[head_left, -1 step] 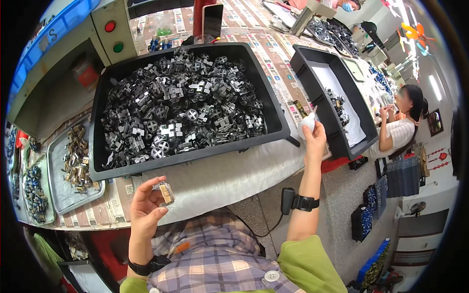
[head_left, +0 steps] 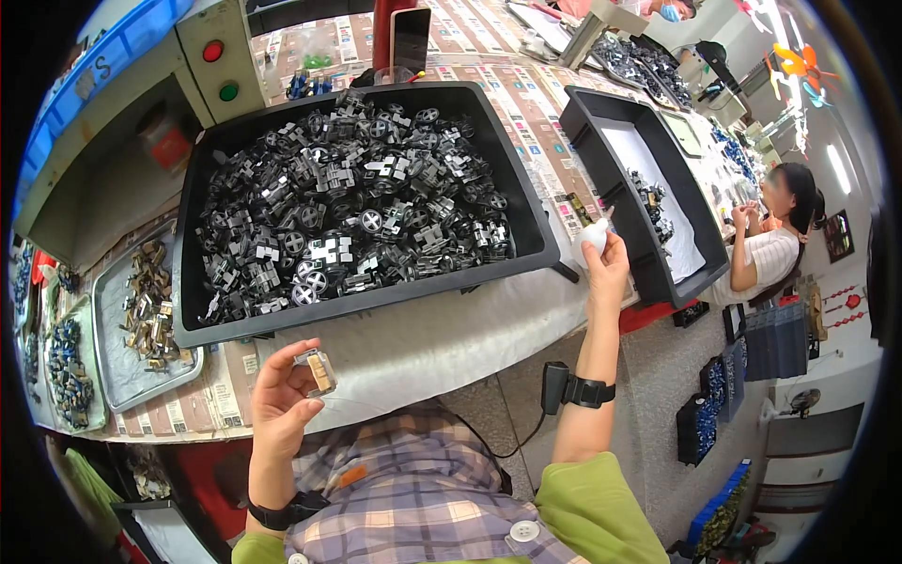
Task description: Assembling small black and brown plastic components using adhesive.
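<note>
Left hand: the left hand (head_left: 282, 399) is raised palm-up just off the near edge of the worktop (head_left: 442, 329), with a dark band on the wrist; its grip is clamped, thumb and fingertips, on a small clear part with an amber insert (head_left: 318, 370).
Right hand: the right hand (head_left: 606, 268) is lifted on an upright forearm wearing a black wristwatch (head_left: 587, 390); its grip is closed around a small white squeeze bottle (head_left: 592, 237), nozzle tilted up and right toward the smaller tray.
Large tray: a big black tray (head_left: 193, 244) sits in the middle of the worktop, heaped with black and silver parts (head_left: 348, 221).
Smaller tray: a second black tray (head_left: 601, 117) stands to the right at an angle, with a white liner and a few dark parts (head_left: 650, 202) inside.
Labels: the worktop is papered with rows of small rectangular printed sheets (head_left: 545, 160), pale with coloured patches, showing between and behind the trays.
Control box: a beige box (head_left: 221, 56) at the back left carries a round red button above a round green one.
Metal trays: grey trays (head_left: 122, 362) at the far left hold brass-coloured and bluish pieces.
Phone: a dark phone (head_left: 410, 39) stands upright behind the large tray.
Other person: someone in a striped top (head_left: 766, 254) sits on the right, hands raised near the worktop edge.
</note>
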Tool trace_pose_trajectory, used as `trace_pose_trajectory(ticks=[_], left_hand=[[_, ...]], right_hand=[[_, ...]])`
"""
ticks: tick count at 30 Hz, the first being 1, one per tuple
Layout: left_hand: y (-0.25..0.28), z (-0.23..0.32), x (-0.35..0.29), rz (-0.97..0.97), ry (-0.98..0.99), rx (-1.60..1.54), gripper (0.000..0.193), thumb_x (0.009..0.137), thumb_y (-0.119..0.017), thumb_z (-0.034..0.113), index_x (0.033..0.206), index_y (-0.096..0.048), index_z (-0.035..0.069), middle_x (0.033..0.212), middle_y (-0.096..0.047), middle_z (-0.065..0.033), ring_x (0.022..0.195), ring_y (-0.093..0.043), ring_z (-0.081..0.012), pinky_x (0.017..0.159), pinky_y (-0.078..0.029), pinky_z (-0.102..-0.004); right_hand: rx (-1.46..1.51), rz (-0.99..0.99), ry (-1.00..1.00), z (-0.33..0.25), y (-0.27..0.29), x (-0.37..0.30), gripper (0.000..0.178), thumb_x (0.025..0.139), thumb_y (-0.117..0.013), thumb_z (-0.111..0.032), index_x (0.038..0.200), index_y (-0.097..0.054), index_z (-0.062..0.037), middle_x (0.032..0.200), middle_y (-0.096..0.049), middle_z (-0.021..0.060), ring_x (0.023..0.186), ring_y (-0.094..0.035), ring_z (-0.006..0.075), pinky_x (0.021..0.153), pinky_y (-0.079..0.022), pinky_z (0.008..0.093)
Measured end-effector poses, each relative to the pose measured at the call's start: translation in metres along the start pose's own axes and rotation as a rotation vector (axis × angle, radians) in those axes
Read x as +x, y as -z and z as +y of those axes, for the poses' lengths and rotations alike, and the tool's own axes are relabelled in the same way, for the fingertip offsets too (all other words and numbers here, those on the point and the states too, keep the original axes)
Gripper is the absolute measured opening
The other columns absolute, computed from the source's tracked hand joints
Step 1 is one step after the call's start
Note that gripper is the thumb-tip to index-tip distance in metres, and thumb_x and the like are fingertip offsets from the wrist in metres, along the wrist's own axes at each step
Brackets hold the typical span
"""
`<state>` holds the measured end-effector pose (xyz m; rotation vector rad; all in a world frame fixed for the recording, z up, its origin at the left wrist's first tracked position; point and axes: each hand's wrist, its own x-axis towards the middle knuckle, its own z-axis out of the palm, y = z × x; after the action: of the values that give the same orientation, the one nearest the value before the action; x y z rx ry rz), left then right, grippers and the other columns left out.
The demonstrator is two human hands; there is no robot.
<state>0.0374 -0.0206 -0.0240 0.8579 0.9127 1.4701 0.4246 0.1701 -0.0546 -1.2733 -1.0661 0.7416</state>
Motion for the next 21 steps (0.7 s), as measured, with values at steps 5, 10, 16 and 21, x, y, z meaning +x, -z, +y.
trace_pose_trajectory(ticks=[5,10,16,21], left_hand=[[0.003,-0.001,0.000,0.066,0.013,0.034,0.064,0.066,-0.074,0.014,0.120,-0.042,0.000,0.121,-0.045,-0.0132,0.093,-0.055,-0.0158,0.079,-0.048,-0.0298],[0.008,0.000,0.001,0.016,0.008,-0.002,0.061,0.068,-0.071,0.008,0.120,-0.041,0.000,0.123,-0.045,-0.0144,0.096,-0.054,-0.0161,0.082,-0.046,-0.0302],[0.015,0.003,-0.006,0.015,0.000,-0.038,0.061,0.068,-0.071,0.009,0.120,-0.040,0.000,0.123,-0.044,-0.0142,0.095,-0.055,-0.0163,0.083,-0.045,-0.0303],[0.021,0.005,-0.010,-0.008,-0.010,-0.050,0.058,0.069,-0.068,0.003,0.120,-0.040,-0.002,0.124,-0.044,-0.0151,0.097,-0.054,-0.0162,0.086,-0.043,-0.0307]], right_hand=[[-0.087,-0.065,-0.061,-0.034,-0.013,-0.041,0.035,0.079,-0.057,0.000,0.110,-0.042,0.0015,0.103,-0.055,0.0088,0.093,-0.052,0.0130,0.082,-0.039,0.0240],[-0.216,-0.167,-0.004,-0.016,-0.010,-0.075,0.036,0.075,-0.061,-0.003,0.107,-0.042,0.0015,0.092,-0.059,0.0090,0.088,-0.055,0.0133,0.079,-0.041,0.0251],[-0.489,-0.114,0.179,-0.027,-0.017,-0.083,0.045,0.071,-0.064,-0.004,0.111,-0.043,-0.0019,0.103,-0.055,0.0085,0.095,-0.052,0.0159,0.078,-0.041,0.0281],[-0.617,0.193,0.521,-0.112,-0.041,-0.087,0.036,0.072,-0.065,-0.003,0.105,-0.053,-0.0022,0.099,-0.057,0.0083,0.091,-0.054,0.0178,0.075,-0.042,0.0276]])
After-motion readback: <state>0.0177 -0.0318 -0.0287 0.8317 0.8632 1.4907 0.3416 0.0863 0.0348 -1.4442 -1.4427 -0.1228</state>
